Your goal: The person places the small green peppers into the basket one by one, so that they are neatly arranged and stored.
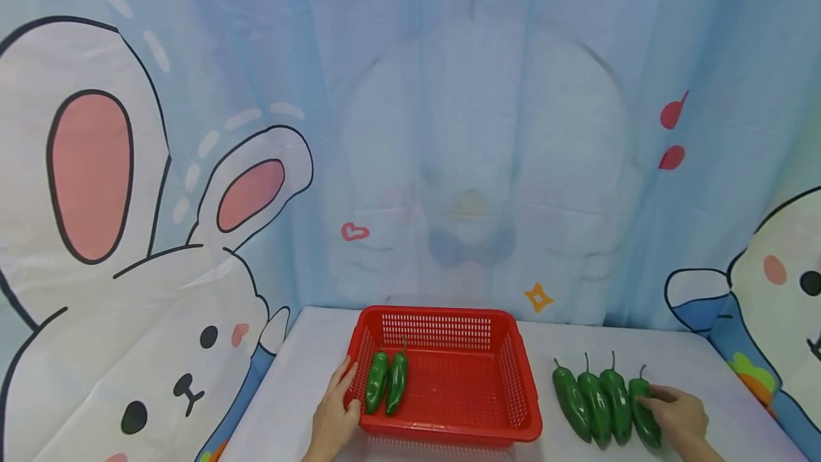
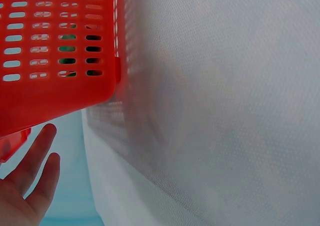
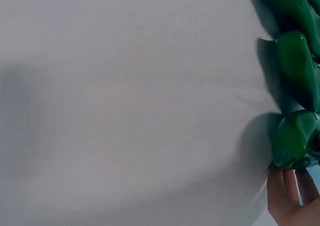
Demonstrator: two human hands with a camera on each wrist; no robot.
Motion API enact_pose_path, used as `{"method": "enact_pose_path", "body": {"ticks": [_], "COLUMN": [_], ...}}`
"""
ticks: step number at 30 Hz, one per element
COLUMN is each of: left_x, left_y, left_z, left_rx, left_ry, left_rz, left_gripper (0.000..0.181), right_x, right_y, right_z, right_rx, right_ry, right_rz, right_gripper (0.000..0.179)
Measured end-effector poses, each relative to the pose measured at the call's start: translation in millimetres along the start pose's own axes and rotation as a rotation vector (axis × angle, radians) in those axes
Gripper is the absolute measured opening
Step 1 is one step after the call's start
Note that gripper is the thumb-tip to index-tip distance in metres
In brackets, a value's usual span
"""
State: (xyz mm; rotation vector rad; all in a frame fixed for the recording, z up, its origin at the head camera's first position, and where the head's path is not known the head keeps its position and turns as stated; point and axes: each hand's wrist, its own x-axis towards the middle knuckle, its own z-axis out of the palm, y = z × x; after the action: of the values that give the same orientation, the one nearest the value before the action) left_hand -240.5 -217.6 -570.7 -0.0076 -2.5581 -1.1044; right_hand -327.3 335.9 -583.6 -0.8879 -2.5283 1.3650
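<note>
Right hand (image 1: 683, 413), at 3 o'clock from red basket (image 1: 458, 385), grasps rightmost green pepper (image 1: 646, 429); light pinch could let glossy skin slip, nudge could roll neighbouring peppers (image 1: 595, 408). Left hand (image 1: 335, 412), fingers loosely extended at basket's 9 o'clock; basket might slide if bumped.

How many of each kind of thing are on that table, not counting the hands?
Green peppers: 6 (2 in the basket, 4 beside it on the table)
Red basket: 1
Total: 7
</note>
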Motion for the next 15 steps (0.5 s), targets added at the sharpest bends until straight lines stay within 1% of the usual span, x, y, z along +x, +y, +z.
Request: {"method": "enact_pose_path", "body": {"ticks": [4,8,15], "left_x": [-0.5,-0.4,-0.8], "left_y": [0.2,0.5,2.4], "left_z": [-0.3,0.0,-0.9], "left_rx": [-0.005,0.001,0.002], "left_ry": [-0.005,-0.015,-0.018], "left_rz": [-0.008,-0.015,-0.015], "left_gripper": [0.064,0.065,0.065], "right_x": [-0.8,-2.5,0.1], "right_y": [-1,-2,-2], "right_z": [-3,-7,-12], "right_rx": [0.019,0.038,0.107], "right_ry": [0.008,-0.003,-0.006], "right_rz": [0.013,0.033,0.056], "right_gripper": [0.046,0.046,0.047]}}
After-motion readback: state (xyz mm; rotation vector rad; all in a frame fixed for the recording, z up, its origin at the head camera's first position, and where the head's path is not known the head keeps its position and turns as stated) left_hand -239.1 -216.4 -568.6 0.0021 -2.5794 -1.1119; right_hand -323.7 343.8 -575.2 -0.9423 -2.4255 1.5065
